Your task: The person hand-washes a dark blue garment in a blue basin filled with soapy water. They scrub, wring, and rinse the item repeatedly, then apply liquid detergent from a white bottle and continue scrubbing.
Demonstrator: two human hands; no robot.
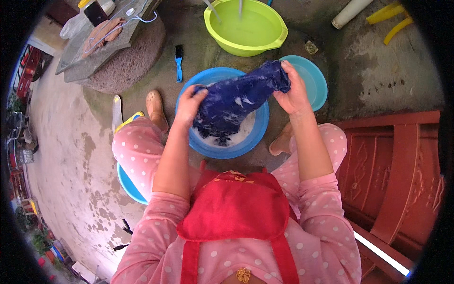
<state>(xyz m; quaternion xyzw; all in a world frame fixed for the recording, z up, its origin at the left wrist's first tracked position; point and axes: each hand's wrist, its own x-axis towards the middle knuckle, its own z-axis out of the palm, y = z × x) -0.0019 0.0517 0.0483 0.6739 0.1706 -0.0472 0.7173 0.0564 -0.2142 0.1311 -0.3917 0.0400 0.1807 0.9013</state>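
A wet navy cloth (234,102) with suds on it is stretched between my hands over a blue basin (222,151), its lower part in white foam. My left hand (189,102) grips the cloth's left end. My right hand (293,87) holds the bunched right end higher up, by the rim of a smaller cyan basin (318,80). A blue brush (179,71) lies on the ground beyond my left hand.
A lime-green tub (243,28) of cloudy water stands beyond. A stone slab (111,47) at upper left carries hangers and a peach cloth. Another blue basin (130,184) sits by my left leg. A red wooden panel (373,175) is at right, a white pipe (350,14) at upper right.
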